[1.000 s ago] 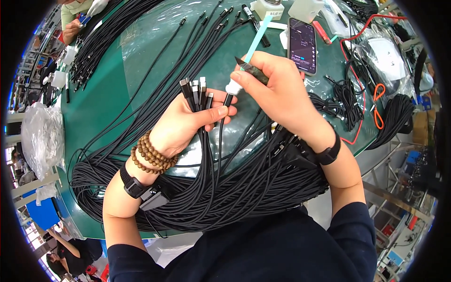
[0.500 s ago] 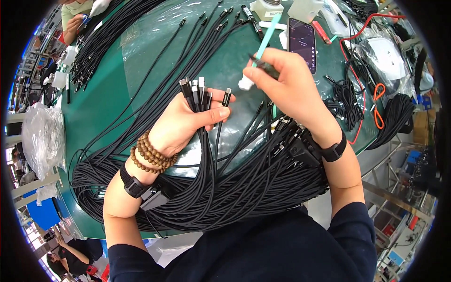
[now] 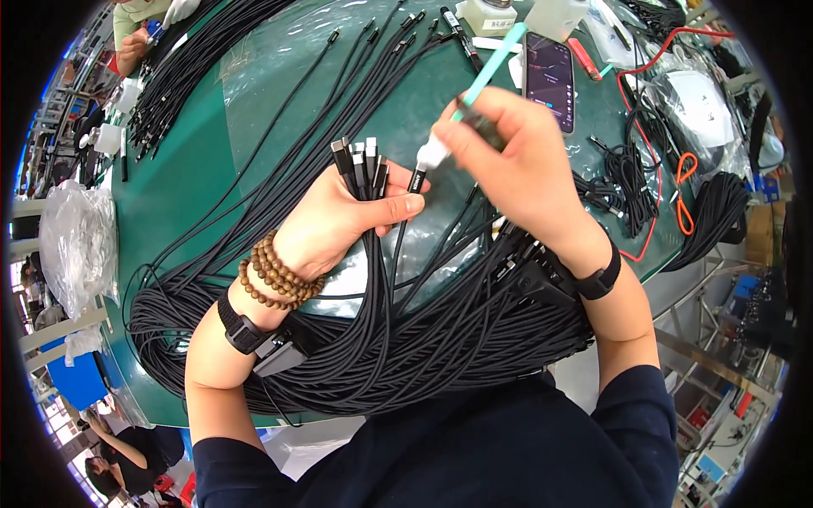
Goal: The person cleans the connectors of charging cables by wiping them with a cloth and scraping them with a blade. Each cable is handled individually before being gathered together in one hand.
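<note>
My left hand [image 3: 339,212] is closed round several black cables whose plug ends [image 3: 364,161] stick up above the fingers. Between its thumb and fingers one black cable plug [image 3: 417,181] is held apart from the others. My right hand [image 3: 529,165] grips a light green stick [image 3: 495,64] with a white wad [image 3: 433,153] at its lower end. The wad is at the metal tip of that single plug and covers it. A dark slim tool [image 3: 481,127] also lies in the right hand; its kind is blurred. Below both hands spreads a large heap of black cables [image 3: 373,356].
Beyond the hands on the green table [image 3: 190,199] lie a phone [image 3: 549,80], a black marker [image 3: 460,38], a red lighter-like object [image 3: 584,59] and a squat bottle [image 3: 487,15]. Coiled cables [image 3: 627,182] lie at right, plastic bags [image 3: 76,245] at left. Another person's hand [image 3: 132,51] works far left.
My right hand has brought the stick's white wad down and left onto the single plug's tip, which was bare before. The left hand keeps its hold, shifted slightly.
</note>
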{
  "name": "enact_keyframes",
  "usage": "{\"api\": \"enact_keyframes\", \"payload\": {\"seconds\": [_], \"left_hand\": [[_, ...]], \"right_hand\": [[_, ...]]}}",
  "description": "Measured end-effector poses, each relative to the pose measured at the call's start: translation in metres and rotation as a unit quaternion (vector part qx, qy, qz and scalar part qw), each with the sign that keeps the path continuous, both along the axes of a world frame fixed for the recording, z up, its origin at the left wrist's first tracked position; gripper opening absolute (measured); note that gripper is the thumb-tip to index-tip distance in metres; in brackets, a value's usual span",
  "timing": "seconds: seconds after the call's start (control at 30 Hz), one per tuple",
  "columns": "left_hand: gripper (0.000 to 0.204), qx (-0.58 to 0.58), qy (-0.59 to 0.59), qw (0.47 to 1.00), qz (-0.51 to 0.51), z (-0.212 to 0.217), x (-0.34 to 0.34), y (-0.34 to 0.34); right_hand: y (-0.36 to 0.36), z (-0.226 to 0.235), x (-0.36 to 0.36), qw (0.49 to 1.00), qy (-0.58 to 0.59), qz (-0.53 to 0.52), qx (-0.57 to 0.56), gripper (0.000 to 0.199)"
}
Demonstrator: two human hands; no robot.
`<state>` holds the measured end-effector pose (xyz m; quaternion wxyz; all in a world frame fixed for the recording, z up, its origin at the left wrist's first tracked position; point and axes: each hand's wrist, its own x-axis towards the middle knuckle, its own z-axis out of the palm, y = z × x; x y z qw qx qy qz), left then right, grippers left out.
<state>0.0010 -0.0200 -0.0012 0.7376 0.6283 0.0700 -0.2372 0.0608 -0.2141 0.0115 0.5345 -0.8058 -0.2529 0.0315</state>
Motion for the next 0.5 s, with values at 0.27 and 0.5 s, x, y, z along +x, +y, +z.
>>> {"api": "enact_keyframes", "payload": {"seconds": [0.27, 0.5], "left_hand": [[0.022, 0.004, 0.014, 1.0, -0.006, -0.002, 0.0, -0.003], [0.024, -0.023, 0.01, 0.999, -0.025, -0.002, 0.0, 0.001]], "right_hand": [[0.0, 0.005, 0.001, 1.0, 0.007, -0.004, -0.019, 0.011], [-0.01, 0.011, 0.005, 0.995, 0.026, 0.032, -0.088, 0.008]]}}
